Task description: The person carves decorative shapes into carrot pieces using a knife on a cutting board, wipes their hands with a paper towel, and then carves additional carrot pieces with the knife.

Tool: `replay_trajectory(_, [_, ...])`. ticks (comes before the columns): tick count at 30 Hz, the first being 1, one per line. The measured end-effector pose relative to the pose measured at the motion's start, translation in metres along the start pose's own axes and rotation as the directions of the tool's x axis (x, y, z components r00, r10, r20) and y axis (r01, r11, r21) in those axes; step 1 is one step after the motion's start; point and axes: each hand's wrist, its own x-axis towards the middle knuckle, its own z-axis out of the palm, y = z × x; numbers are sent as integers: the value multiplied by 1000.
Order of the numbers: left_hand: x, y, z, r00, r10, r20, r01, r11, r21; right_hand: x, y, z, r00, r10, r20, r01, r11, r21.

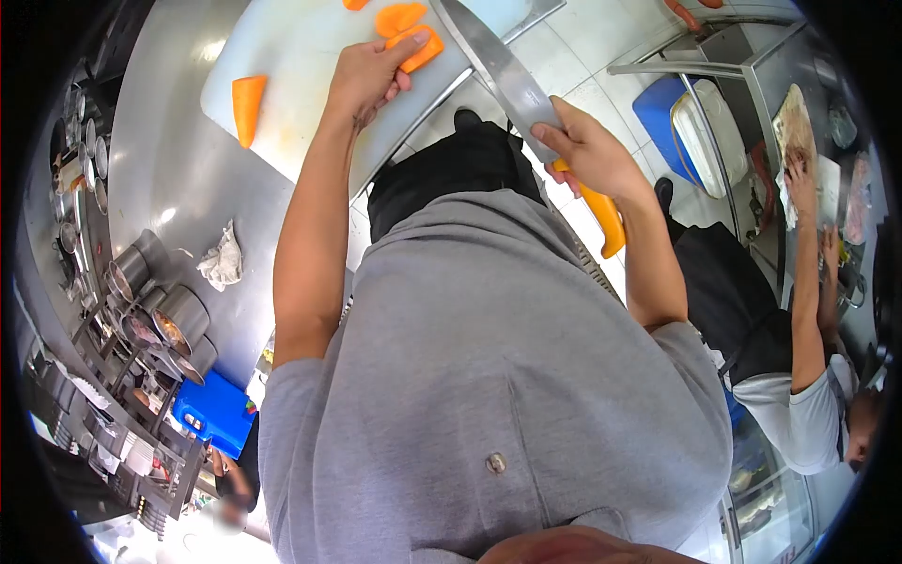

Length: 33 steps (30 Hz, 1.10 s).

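1. Hands apart: I see the left hand (371, 80) pinching a carrot chunk (423, 54) between thumb and fingers, while the right hand (597, 146) is closed around the chef's knife (503, 75) where blade meets yellow handle.
2. On the white cutting board (291, 56), a carrot slice (399, 19) sits just beside the held chunk; a tapered carrot piece (247, 108) lies near the board's left edge.
3. I read open room on the board between that tapered piece and the left hand. The blade slants across the counter's metal edge, with its handle out over the tiled floor (554, 56).
4. Left of the board, the steel counter (155, 141) carries a crumpled white cloth (223, 258), with metal pots (178, 315) near its lower end.
5. At far right, well apart from my pair, a co-worker's hand (799, 183) reaches over another worktop. Lower left, another person's hand is at a blue container (216, 414).
6. A small mark shows on the blade, and lettering at lower right; I can't read either.
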Motion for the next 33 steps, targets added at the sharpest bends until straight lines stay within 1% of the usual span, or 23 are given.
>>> replay_trajectory(1, [2, -5, 0, 1000, 5, -9, -5, 999, -39, -4, -9, 1, 998, 40, -44, -41, 999, -20])
replay_trajectory(2, [3, -9, 1, 1000, 8, -20, -9, 997, -77, -3, -10, 1, 998, 31, -48, -33, 999, -23])
replay_trajectory(4, [2, -12, -3, 1000, 21, -21, -22, 998, -58, -2, -7, -3, 986, 1, -166, -3, 1000, -16])
replay_trajectory(6, [-3, -15, -10, 999, 27, -22, -28, 999, -34, -2, -5, -7, 982, -2, -189, 0, 1000, -6])
replay_trajectory(8, [-6, -18, -23, 993, -82, 88, 102, 961, -255, 1, -3, -6, 979, -10, -205, 11, 1000, 7])
replay_trajectory(9, [-8, -20, -28, 994, -75, 79, 93, 963, -253, 2, -2, -4, 976, -20, -216, 22, 1000, 7])
replay_trajectory(11, [-11, -24, -38, 965, -52, 256, 188, 821, -540, 3, -7, 1, 974, -47, -220, 48, 999, -2])
replay_trajectory(12, [-12, -25, -43, 968, -47, 245, 178, 819, -545, 2, -10, 4, 979, -29, -202, 30, 1000, 0])
replay_trajectory(14, [-11, -29, -49, 931, -20, 365, 277, 690, -669, 4, -11, 7, 984, -16, -177, 15, 1000, -5])
replay_trajectory(15, [-11, -29, -52, 935, -15, 355, 267, 688, -675, 6, -8, 8, 989, -23, -149, 23, 1000, -3])
replay_trajectory(16, [-11, -31, -54, 924, 13, 382, 274, 673, -687, 8, -6, 10, 992, -28, -120, 28, 1000, -1])
replay_trajectory(17, [-12, -32, -55, 910, 43, 411, 285, 657, -698, 8, -6, 11, 993, -34, -115, 35, 999, 2])
replay_trajectory(20, [-13, -30, -57, 908, 74, 413, 277, 633, -723, 4, -16, 13, 992, -25, -122, 21, 999, -32])
replay_trajectory(27, [-10, -30, -57, 915, 78, 397, 261, 635, -727, 6, -15, 13, 992, -41, -121, 39, 999, -23])
replay_trajectory(29, [-11, -29, -54, 957, -8, 290, 212, 700, -681, 5, -16, 13, 992, -36, -120, 33, 999, -30])
replay_trajectory(30, [-11, -27, -52, 957, -6, 289, 211, 700, -682, 5, -15, 13, 992, -37, -120, 34, 999, -32])
replay_trajectory(32, [-12, -26, -49, 989, -58, 133, 121, 835, -537, 5, -13, 14, 992, -27, -121, 25, 1000, -16])
replay_trajectory(33, [-11, -28, -46, 989, -58, 133, 121, 835, -537, 5, -12, 14, 992, -27, -122, 25, 1000, -16])
